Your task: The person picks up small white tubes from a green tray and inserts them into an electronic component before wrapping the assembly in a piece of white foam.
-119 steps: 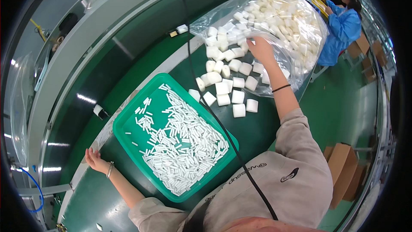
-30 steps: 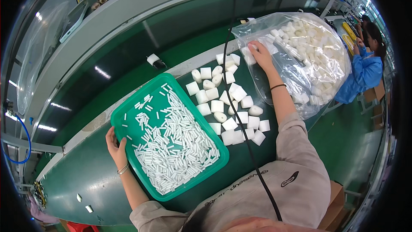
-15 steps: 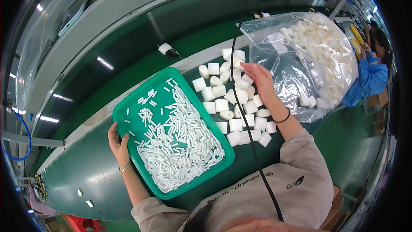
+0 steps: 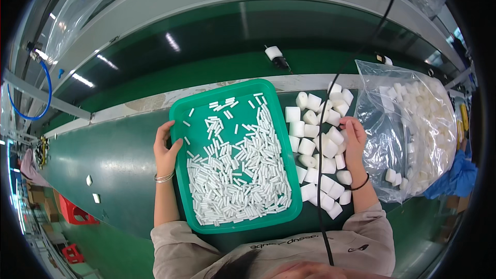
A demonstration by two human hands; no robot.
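Observation:
A green plastic tray (image 4: 182,186) lies on the dark green table, holding a heap of short white rod-like pieces (image 4: 243,196). My left hand (image 4: 167,150) grips its left side, thumb at the rim and fingers around the edge. Right of the tray, many chunky white foam-like pieces (image 4: 307,147) are bunched loosely together, some showing a dark hole. Against their right side rests my right hand (image 4: 355,142), fingers bent toward the pieces, thumb apart. I see nothing held in it, though some fingertips are partly hidden.
A clear plastic bag (image 4: 385,150) of more white chunks stands at the right. Beyond the tray lies a white-and-black device (image 4: 276,57). A black cable (image 4: 320,186) hangs across the view. Two small white pieces (image 4: 96,198) lie at the left; a red stool (image 4: 72,212) is below.
The view has turned, so everything appears shifted. My right hand has come nearer along the foam pieces' right side, its fingers more bent. My left hand stays on the tray's edge.

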